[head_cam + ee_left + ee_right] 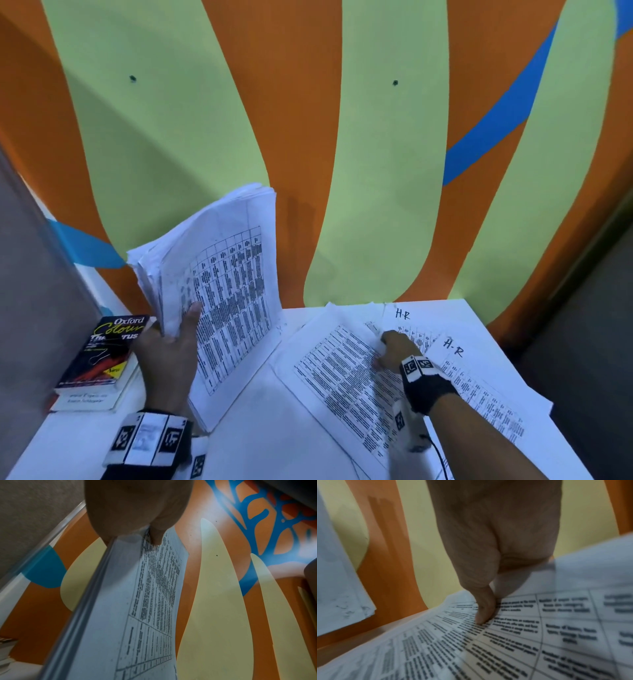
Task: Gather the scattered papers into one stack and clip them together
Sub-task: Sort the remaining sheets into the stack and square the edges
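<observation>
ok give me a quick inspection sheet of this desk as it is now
surface: white table, mostly bare in front
job's things: stack held upright on its lower edge on the table; loose sheets lie overlapping at right, two marked H-R; no clip seen
clutter: books piled at left edge, an Oxford thesaurus on top
grippers: left hand grips the stack, thumb on its printed face; right hand presses fingers down on a loose sheet, and whether it pinches the sheet I cannot tell
cables: thin black cable runs from the right wrist unit
surroundings: orange, green and blue painted wall directly behind the table
</observation>
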`<action>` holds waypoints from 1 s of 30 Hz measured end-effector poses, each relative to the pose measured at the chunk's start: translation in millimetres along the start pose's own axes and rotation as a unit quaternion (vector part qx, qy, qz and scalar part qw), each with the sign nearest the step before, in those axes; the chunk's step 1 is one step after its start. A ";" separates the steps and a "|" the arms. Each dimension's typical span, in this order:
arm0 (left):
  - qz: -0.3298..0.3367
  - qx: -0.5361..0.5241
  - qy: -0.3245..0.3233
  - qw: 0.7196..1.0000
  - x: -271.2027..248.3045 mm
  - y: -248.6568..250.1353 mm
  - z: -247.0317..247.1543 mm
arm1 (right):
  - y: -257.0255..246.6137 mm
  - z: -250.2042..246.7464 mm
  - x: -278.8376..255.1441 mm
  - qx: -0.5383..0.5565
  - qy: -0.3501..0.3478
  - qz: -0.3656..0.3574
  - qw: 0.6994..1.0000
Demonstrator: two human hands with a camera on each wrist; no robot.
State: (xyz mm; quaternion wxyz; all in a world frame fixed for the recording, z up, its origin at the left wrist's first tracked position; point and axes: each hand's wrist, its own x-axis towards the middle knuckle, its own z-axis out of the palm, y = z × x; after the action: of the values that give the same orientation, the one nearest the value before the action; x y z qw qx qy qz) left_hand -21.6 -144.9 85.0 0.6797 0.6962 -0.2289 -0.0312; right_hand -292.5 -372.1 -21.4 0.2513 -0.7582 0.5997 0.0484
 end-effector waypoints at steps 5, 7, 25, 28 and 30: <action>-0.005 -0.002 0.019 1.000 8.9 2.3 -10.8 | -1.8 -4.2 -20.6 0.158 0.079 -0.007 0.984; 0.008 0.006 0.034 0.999 14.0 3.1 -11.2 | 10.8 -19.1 -31.5 0.245 0.134 0.030 0.960; -0.016 -0.066 -0.047 0.997 -9.9 2.6 52.2 | 95.7 18.1 -90.8 0.121 0.112 0.440 0.883; -0.011 -0.069 -0.062 0.996 -11.5 0.3 55.5 | 89.2 10.3 -88.5 0.204 0.128 0.395 0.886; -0.003 -0.062 -0.063 0.996 -9.4 -3.6 54.5 | 90.7 7.8 -97.8 0.221 0.187 0.358 0.888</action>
State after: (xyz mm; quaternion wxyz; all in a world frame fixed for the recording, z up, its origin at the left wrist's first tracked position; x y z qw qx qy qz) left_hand -48.3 -192.4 75.0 0.7055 0.6502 -0.2668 -0.0912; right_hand -402.4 -296.1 -20.8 0.2610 -0.4124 0.8613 -0.1413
